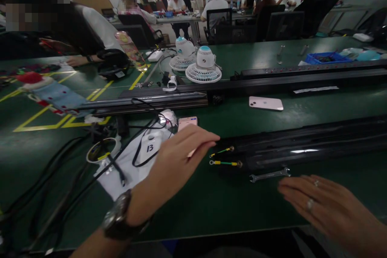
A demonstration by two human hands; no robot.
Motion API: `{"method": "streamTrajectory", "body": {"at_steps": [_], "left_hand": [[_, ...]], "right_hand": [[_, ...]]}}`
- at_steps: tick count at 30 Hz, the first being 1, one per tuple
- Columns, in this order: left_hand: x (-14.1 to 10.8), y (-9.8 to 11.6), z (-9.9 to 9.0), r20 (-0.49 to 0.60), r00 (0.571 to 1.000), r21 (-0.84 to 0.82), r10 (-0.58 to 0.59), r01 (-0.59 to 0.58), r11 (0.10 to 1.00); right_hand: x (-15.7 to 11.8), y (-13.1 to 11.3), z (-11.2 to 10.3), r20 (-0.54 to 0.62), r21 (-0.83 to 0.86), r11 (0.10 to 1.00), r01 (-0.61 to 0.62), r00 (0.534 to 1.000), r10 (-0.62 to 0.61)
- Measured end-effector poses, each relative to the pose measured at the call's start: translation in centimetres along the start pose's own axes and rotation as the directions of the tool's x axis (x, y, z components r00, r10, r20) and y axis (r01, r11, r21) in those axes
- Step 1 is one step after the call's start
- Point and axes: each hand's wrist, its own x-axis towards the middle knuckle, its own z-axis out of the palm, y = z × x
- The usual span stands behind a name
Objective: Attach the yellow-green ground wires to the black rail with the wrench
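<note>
My left hand (pixel 175 157), with a watch (pixel 119 215) on its wrist, reaches over the table with straight fingers. It partly hides a pink phone (pixel 188 121); I see nothing held in it. Right of its fingertips are two short green-and-yellow wires (pixel 225 163) with ring terminals, at the end of long black bars (pixel 272 153). A double open-ended wrench (pixel 270 175) lies in front of the bars. My right hand (pixel 326 205), wearing rings, is flat and stretched out just right of the wrench, holding nothing.
Black cables (pixel 69 185), a tape roll (pixel 102 150) and a tag marked 13 (pixel 149 148) lie at left. A pale phone (pixel 266 103) sits behind the bars. Two white fans (pixel 204 66), more long bars (pixel 302 76) and a blue tray (pixel 325 58) stand farther back. A person sits at left.
</note>
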Motion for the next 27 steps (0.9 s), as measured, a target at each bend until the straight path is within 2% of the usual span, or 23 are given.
{"method": "streamTrajectory", "body": {"at_steps": [3, 5, 7, 11, 15, 18, 20, 22, 24, 27], "left_hand": [[0.1, -0.9, 2.6, 0.100, 0.993, -0.049, 0.061, -0.056, 0.997], [0.3, -1.2, 4.1, 0.175, 0.979, -0.034, 0.100, -0.096, 0.995], [0.5, -1.3, 4.9, 0.252, 0.957, 0.017, 0.142, -0.151, 0.988], [1.0, -0.8, 5.3, 0.365, 0.895, 0.062, 0.256, -0.298, 0.953], [1.8, -0.2, 5.9, 0.414, 0.848, 0.082, 0.332, -0.398, 0.914], [2.4, -0.1, 6.7, 0.427, 0.826, 0.114, 0.368, -0.453, 0.884], [2.6, -0.2, 7.2, 0.440, 0.813, 0.123, 0.381, -0.475, 0.871], [2.8, -0.5, 7.5, 0.449, 0.805, 0.114, 0.388, -0.482, 0.869], [2.7, -0.7, 7.8, 0.440, 0.809, 0.091, 0.390, -0.472, 0.877], [2.6, -1.0, 8.2, 0.416, 0.824, 0.062, 0.385, -0.448, 0.892]], "right_hand": [[0.1, 0.0, 3.5, 0.115, -0.155, 0.987, 0.036, 0.993, -0.018], [0.0, 0.2, 4.8, 0.130, -0.242, 0.970, 0.026, 0.992, 0.006], [0.1, 0.5, 5.2, 0.122, -0.282, 0.959, 0.019, 0.992, 0.017], [0.9, 0.8, 5.1, 0.113, -0.275, 0.961, 0.028, 0.994, 0.003], [1.3, 1.0, 5.6, 0.131, -0.244, 0.969, 0.039, 0.991, -0.007], [1.6, 1.3, 6.0, 0.180, -0.202, 0.979, -0.022, 0.982, 0.060], [1.7, 1.4, 5.8, 0.208, -0.184, 0.983, -0.029, 0.976, 0.067], [2.0, 1.7, 4.8, 0.216, -0.165, 0.986, 0.020, 0.976, 0.016], [2.4, 2.1, 3.1, 0.209, -0.125, 0.989, 0.078, 0.977, -0.051], [3.8, 3.1, -0.3, 0.159, 0.003, 0.997, 0.073, 0.985, -0.072]]}}
